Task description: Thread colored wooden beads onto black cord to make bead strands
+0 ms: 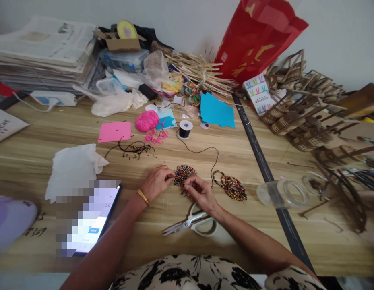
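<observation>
A small pile of multicoloured beads lies on the table between my two hands. My left hand, with a gold bracelet on the wrist, rests at the pile's left edge; its thumb and forefinger are pinched together, and what is between them is too small to make out. On the other side, my right hand pinches the thin black cord, which runs back to a white-flanged spool. Strung bead strands lie coiled right of that hand. Scissors with pale handles lie beneath my right wrist, blades slightly apart.
A lit phone and crumpled white tissue lie at left. Cut black cord pieces, pink yarn and blue paper sit farther back. A clear plastic container and small woven baskets stand at right.
</observation>
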`<state>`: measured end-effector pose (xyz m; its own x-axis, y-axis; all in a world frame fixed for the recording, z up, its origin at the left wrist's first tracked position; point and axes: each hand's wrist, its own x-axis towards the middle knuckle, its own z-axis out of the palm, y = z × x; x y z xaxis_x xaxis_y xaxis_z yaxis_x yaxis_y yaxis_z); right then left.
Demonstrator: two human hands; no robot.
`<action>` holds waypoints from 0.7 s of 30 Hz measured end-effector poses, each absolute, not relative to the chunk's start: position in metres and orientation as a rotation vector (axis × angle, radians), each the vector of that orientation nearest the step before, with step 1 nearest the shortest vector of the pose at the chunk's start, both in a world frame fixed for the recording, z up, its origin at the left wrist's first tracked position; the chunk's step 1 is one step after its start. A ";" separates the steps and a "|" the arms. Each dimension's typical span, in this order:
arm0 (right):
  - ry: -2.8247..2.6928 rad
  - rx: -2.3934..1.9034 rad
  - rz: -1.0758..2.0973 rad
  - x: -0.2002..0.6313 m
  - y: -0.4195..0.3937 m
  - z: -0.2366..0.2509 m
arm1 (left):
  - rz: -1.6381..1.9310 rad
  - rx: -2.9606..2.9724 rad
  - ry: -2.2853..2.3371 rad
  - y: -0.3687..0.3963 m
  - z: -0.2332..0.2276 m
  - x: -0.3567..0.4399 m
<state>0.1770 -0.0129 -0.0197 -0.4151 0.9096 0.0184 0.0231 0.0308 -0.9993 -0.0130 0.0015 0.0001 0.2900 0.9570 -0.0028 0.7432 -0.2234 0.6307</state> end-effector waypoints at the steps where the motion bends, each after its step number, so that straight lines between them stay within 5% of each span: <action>1: -1.553 -0.978 1.488 0.177 -0.013 -0.020 | 0.532 2.036 1.514 0.001 0.000 -0.013; 21: -1.572 -1.000 1.489 0.178 -0.013 -0.023 | 0.379 2.143 1.422 0.000 0.001 -0.013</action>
